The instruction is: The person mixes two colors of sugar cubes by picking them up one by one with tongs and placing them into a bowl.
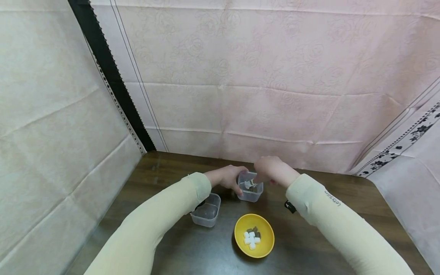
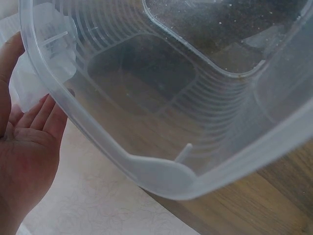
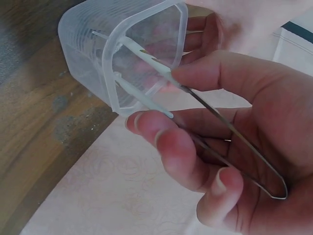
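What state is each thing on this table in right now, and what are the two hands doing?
Clear tub: tilted, held by the left hand.
Tweezers: pinched in the right hand, tips inside the clear tub.
Second tub: upright on the table, looks empty.
Yellow bowl: upright, holding white cubes and some dark pieces.

One bit of print in sight: small dark lettering on the right sleeve [image 1: 332,198], seen upside down, seemingly "let's slim" and too small to confirm.
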A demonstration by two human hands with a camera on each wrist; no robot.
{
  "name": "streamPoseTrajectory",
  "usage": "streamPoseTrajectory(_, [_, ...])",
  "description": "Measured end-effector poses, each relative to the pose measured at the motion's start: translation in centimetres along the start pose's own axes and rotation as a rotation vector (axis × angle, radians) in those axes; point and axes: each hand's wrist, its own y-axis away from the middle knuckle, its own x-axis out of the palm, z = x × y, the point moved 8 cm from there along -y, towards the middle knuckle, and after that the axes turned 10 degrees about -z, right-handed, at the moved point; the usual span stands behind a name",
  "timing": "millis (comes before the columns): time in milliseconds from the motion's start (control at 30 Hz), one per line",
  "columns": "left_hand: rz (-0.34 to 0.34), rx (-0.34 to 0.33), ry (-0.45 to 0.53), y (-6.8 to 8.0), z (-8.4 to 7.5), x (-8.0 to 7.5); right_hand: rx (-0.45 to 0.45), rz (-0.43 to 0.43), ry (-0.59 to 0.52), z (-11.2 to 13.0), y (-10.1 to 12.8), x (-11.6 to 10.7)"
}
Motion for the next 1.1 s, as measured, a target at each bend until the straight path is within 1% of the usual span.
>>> streamPoseTrajectory(233, [-0.001,0.002,0.0,0.0,0.0,-0.1,-0.01,-0.021,0.035,0.1,0.0,-0.5])
streamPoseTrajectory(533, [0.001,-0.017,0.031,0.1,-0.1,0.0,0.01,0.0,0.007,0.2,-0.6,0.2])
streamPoseTrajectory(667, [-0.001,-0.003,0.035,0.1,-0.2,0.0,0.003,0.008,0.017,0.4,-1.0,0.4])
streamPoseTrajectory(1000, [0.005,-0.014,0.031,0.1,0.1,0.2,0.005,-0.002,-0.009,0.5,-1.4,0.8])
streamPoseTrajectory(1100, [0.005,-0.015,0.031,0.1,0.1,0.2,-0.007,-0.016,-0.007,0.5,-1.4,0.8])
